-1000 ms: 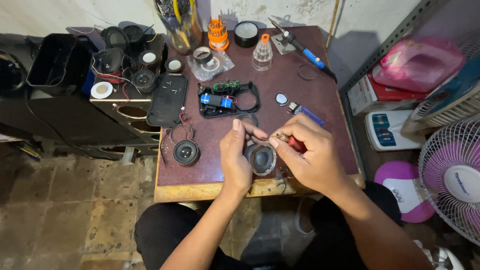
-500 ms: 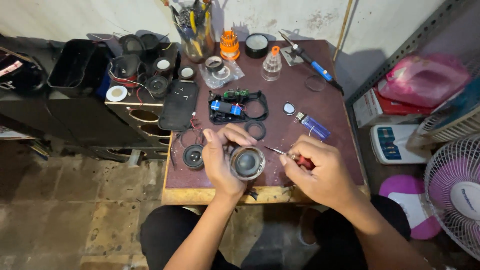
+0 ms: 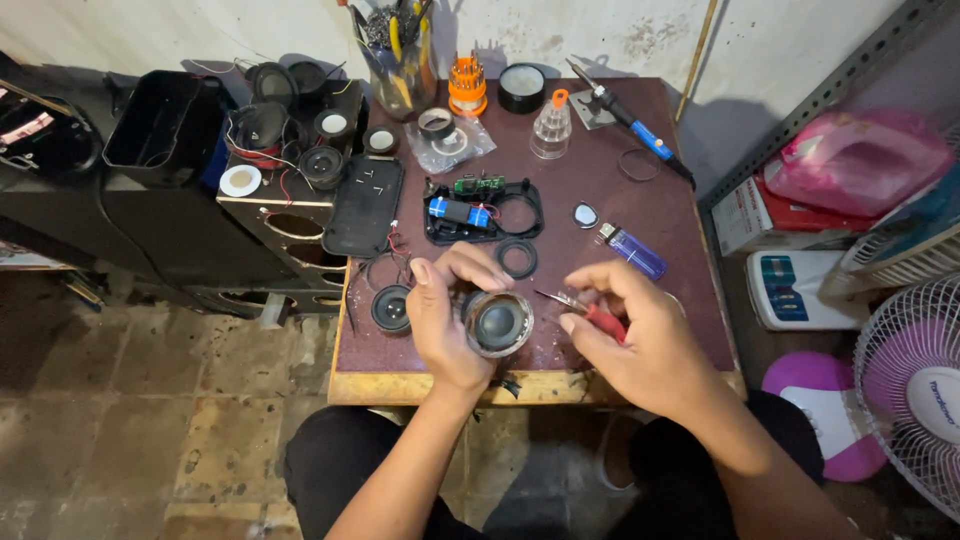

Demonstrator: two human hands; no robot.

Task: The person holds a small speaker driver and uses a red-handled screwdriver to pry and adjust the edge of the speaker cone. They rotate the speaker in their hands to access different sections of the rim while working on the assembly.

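My left hand (image 3: pixel 445 325) grips a small round speaker (image 3: pixel 497 323), fingers curled around its rim, cone facing up, held just above the near edge of the desk (image 3: pixel 640 215). My right hand (image 3: pixel 630 340) is closed on a red-handled tool (image 3: pixel 590 312), thin metal tip pointing left, close to the speaker rim; can't tell if touching. Left of my left hand, another small speaker (image 3: pixel 391 308) lies on the desk with thin wires near it. Just beyond my hands: black ring (image 3: pixel 516 258), black plastic housing (image 3: pixel 482 210) with a blue cell and green circuit board inside. Right of that, a purple lighter (image 3: pixel 632 252) and a small round lens-like piece (image 3: pixel 586 214). Far side: orange screwdriver set (image 3: pixel 466 88), roll of black tape (image 3: pixel 522 86), clear bottle (image 3: pixel 551 128), soldering iron (image 3: pixel 630 125) with blue grip, cup of tools (image 3: pixel 400 60). Black speaker cabinet (image 3: pixel 270 190) stands left of the desk, fan (image 3: pixel 915 390) at right.
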